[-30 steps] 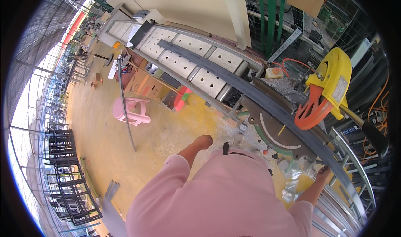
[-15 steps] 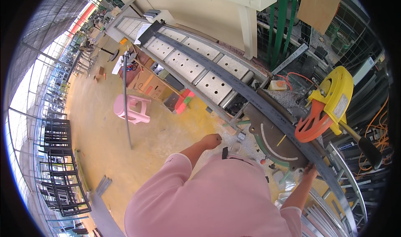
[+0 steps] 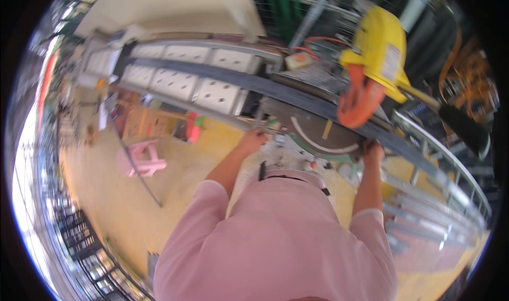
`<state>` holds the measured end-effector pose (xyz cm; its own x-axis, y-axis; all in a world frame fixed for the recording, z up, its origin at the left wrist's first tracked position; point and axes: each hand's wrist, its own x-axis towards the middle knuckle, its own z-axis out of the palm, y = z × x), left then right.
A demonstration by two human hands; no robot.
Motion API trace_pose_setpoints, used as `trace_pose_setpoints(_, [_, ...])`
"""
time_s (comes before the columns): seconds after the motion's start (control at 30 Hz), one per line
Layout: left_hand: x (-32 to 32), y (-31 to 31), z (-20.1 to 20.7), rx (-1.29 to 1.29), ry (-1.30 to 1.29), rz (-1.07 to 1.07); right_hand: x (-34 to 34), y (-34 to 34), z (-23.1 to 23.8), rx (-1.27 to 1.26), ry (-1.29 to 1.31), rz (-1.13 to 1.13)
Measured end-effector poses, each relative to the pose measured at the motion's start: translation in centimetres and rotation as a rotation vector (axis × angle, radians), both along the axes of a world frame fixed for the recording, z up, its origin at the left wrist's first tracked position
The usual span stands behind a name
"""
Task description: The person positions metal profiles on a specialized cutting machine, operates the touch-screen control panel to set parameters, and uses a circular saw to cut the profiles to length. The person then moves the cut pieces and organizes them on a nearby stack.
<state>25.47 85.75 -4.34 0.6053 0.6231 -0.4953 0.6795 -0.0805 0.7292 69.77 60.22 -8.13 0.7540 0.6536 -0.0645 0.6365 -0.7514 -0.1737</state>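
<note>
A long dark grey metal bar [image 3: 222, 76] lies along the roller conveyor and across the round base [image 3: 313, 131] of a cut-off saw. The saw's yellow guard [image 3: 379, 52] and orange lower guard [image 3: 360, 99] stand over the bar. My left hand [image 3: 254, 141] is closed, fingers curled, at the front edge of the machine, left of the base; what it holds is blurred. My right hand [image 3: 374, 151] is closed at the base's right corner, close beside the bar. Its fingertips are partly hidden, so its hold cannot be made out.
The conveyor [image 3: 217, 95] runs off to the far left. A black-gripped saw handle [image 3: 464, 126] juts out at right. On the yellow floor to the left are a pink stool [image 3: 146, 160] and a thin leaning rod [image 3: 135, 171]. Metal lengths [image 3: 429, 211] lie at lower right.
My view has swung toward the right. My left hand has come forward to the machine's edge. My right hand now sits at the base's corner, still beside the bar.
</note>
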Motion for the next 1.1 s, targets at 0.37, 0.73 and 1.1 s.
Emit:
trace_pose_setpoints(0.37, [9.6, 5.1, 2.0, -0.489, -0.067, 0.388, 0.7, 0.7, 2.0, 1.08, 1.403, -0.889])
trace_pose_setpoints(0.73, [14.9, 8.4, -1.8, -0.617, -0.186, 0.754, -2.3, -1.2, 17.4, 1.039, 1.106, -0.705])
trace_pose_setpoints(1.1, [15.1, 8.0, -2.3, -0.539, -0.269, 0.788, -13.4, 8.4, 42.0, 1.685, 0.946, 0.283])
